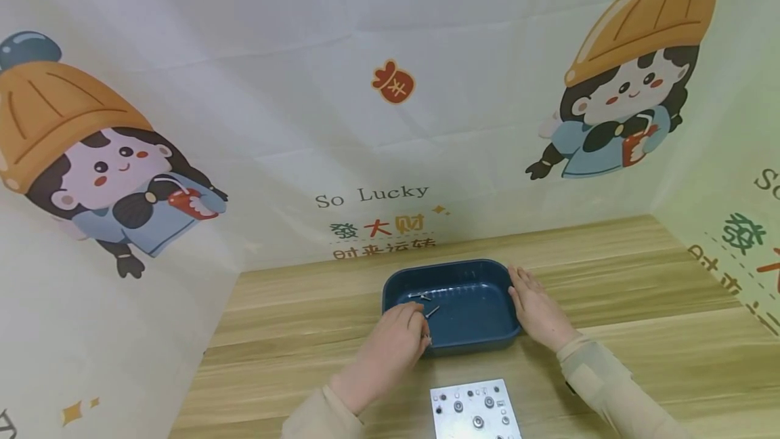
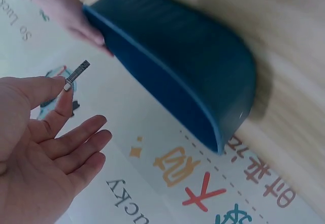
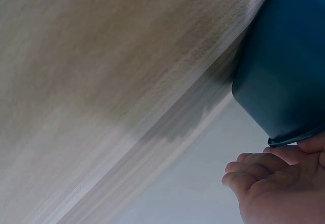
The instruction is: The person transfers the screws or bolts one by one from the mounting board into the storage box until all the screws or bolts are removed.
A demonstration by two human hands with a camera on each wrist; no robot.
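Note:
My left hand [image 1: 393,337] is at the left front corner of a dark blue tray [image 1: 475,314]. In the left wrist view its thumb and forefinger pinch a small threaded screw [image 2: 79,72], while the other fingers spread loosely. The screw's threaded end points away from the fingertips. Several more metal screws [image 1: 432,311] lie on the left part of the tray floor. My right hand [image 1: 539,307] rests along the tray's right side, fingers extended. The right wrist view has its fingertips right at the tray rim [image 3: 292,138].
A silvery metal plate [image 1: 475,412] with several round fittings and holes lies on the wooden table [image 1: 305,330], in front of the tray. A printed cloth backdrop [image 1: 292,107] rises behind the table and along its sides.

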